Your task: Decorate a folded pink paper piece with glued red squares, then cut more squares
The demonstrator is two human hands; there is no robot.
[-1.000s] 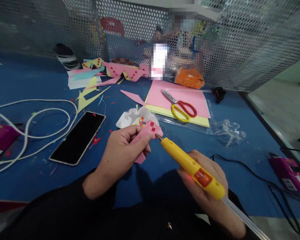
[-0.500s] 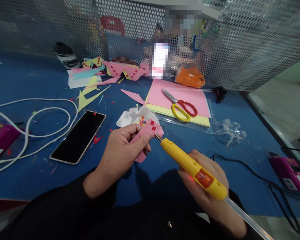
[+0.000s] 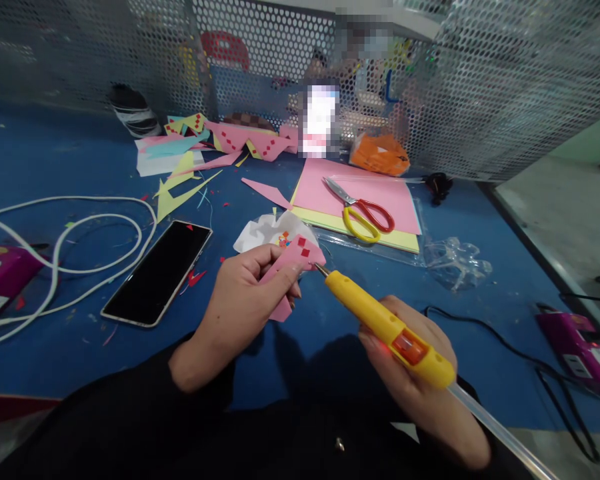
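My left hand (image 3: 240, 293) pinches a folded pink paper piece (image 3: 295, 263) with small red squares on it, held just above the blue table (image 3: 55, 347). In my right hand (image 3: 413, 363) is a yellow glue gun (image 3: 387, 327) with an orange trigger and a clear glue stick trailing from its back end. Its metal tip touches the right edge of the pink paper. Both sleeves are black.
A black phone (image 3: 157, 272) lies left of my hands beside white cables (image 3: 80, 253). Red-and-yellow scissors (image 3: 363, 210) rest on pink and yellow sheets (image 3: 330, 193). Paper scraps (image 3: 205, 143) lie by the perforated metal screen (image 3: 480, 87). Purple power strips (image 3: 577, 347) sit at both sides.
The pink paper has tilted up slightly in my left hand, and the glue gun tip has shifted a little up and to the right with it.
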